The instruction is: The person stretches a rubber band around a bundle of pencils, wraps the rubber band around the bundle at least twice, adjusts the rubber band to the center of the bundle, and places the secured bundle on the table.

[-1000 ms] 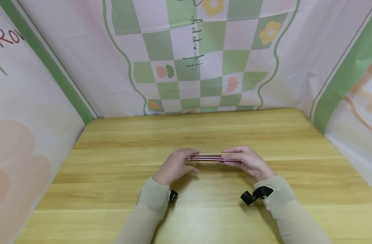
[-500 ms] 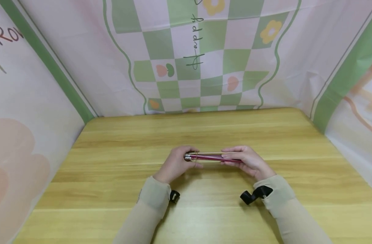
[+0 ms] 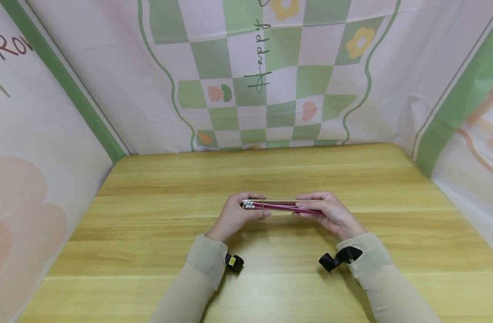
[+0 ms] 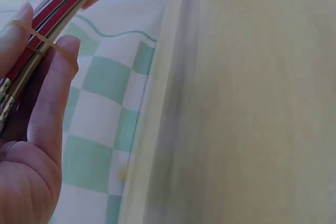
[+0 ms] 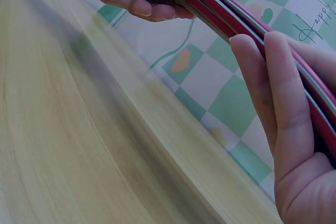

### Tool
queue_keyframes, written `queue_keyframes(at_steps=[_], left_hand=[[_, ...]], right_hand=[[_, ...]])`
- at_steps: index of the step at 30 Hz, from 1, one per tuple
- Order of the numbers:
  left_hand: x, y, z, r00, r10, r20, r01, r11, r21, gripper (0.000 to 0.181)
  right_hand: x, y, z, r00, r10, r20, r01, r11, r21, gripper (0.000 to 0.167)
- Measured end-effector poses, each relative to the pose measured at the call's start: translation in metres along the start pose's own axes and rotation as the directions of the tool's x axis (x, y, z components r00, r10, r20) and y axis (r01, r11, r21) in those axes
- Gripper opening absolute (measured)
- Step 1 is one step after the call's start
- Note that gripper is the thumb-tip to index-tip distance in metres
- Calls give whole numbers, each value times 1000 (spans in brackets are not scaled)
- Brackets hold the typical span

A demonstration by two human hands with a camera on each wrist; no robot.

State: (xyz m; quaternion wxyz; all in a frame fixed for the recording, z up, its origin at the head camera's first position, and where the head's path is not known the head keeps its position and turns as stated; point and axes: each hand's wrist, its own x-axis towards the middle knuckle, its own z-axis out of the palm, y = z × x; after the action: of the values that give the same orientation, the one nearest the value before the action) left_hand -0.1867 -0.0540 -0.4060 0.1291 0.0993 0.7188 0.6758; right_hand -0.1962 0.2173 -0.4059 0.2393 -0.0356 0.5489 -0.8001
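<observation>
A bundle of pencils point(image 3: 279, 207), dark red and gold with pale eraser ends, is held level above the table between both hands. My right hand point(image 3: 329, 213) grips the bundle's right part, its fingers and thumb along the sides in the right wrist view. My left hand point(image 3: 237, 211) is cupped around the eraser ends. A thin tan rubber band point(image 4: 44, 40) crosses the pencils and is stretched over the left hand's thumb and finger, as the left wrist view shows. The far tips of the pencils are hidden by the right hand.
Beneath the hands lies a wood-grain table point(image 3: 189, 179). Behind it hangs a checkered green and white cloth point(image 3: 278, 89), with more printed cloth on both sides. A black wrist strap point(image 3: 341, 259) sticks out near the right sleeve.
My left hand has turned and risen slightly, and the eraser ends now show beyond the rubber band. The right hand has stayed nearly still with the pencils in its grip.
</observation>
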Motion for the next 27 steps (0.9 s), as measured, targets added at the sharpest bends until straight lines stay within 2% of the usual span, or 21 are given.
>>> queue_keyframes(at_steps=[7,15,20,24,27], left_hand=[[3,-5,0,999,-19,45,26,987,-158,46],[3,-7,-1,994,-34,106,65,950,-305,46],[4,-9,0,991,-58,117,96,931,-353,49],[4,-10,0,991,-65,114,103,925,-365,49],[5,-11,1,991,-59,118,100,921,-376,49]], right_hand=[[1,0,2,999,-34,8,35,999,-8,28],[-1,-2,4,998,-54,16,53,997,54,24],[-2,-3,2,996,-58,70,53,996,75,26],[-3,-5,0,989,-55,139,43,996,84,30],[-4,-8,2,991,-21,136,10,997,82,29]])
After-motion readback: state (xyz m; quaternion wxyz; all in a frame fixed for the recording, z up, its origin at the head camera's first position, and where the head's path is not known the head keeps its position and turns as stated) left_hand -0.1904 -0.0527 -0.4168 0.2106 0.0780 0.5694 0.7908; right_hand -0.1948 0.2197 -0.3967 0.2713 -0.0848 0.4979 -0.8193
